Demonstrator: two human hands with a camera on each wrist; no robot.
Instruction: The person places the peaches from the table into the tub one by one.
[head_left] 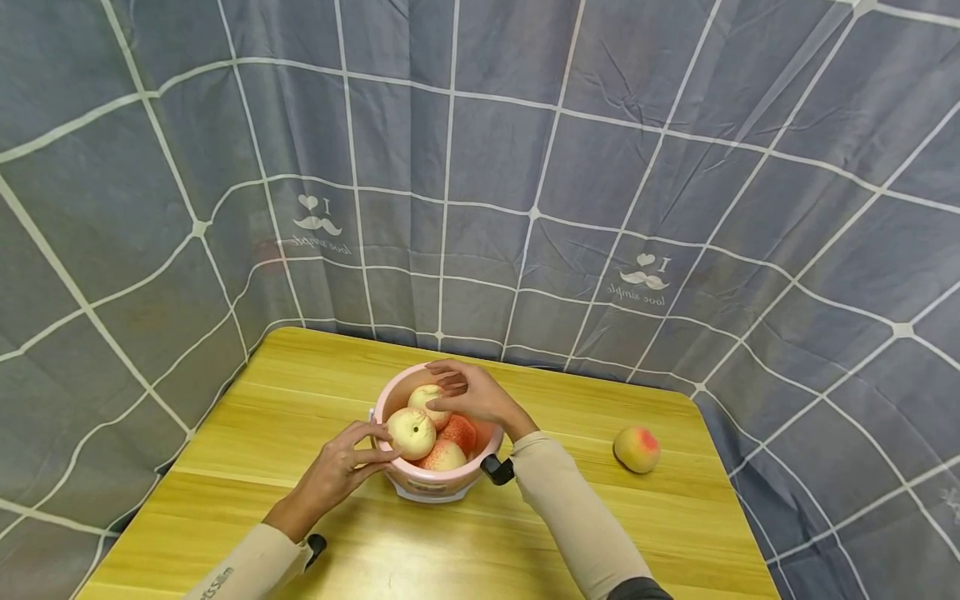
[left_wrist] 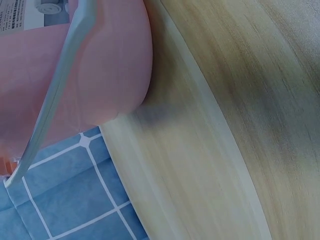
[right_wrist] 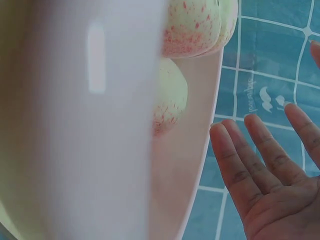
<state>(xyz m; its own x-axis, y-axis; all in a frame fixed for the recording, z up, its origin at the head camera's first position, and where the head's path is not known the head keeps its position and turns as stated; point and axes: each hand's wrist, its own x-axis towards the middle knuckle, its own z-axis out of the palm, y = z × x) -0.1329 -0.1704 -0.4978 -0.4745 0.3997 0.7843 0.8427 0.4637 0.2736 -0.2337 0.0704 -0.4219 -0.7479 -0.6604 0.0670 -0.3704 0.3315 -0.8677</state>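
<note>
smooth wood table (head_left: 300,392), round pink bucket (head_left: 431,483)

loose peach (head_left: 637,448): table's right side | table (head_left: 300,392): wood | backdrop (head_left: 525,125): grey grid cloth

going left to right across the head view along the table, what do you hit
left hand → pink bucket holding peaches → right hand over the bucket's far side → lone peach on the wooden table

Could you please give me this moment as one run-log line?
left hand: holds peach at pink bowl | right hand: open, over bowl's peaches | loose peach: on table, right of bowl
</note>
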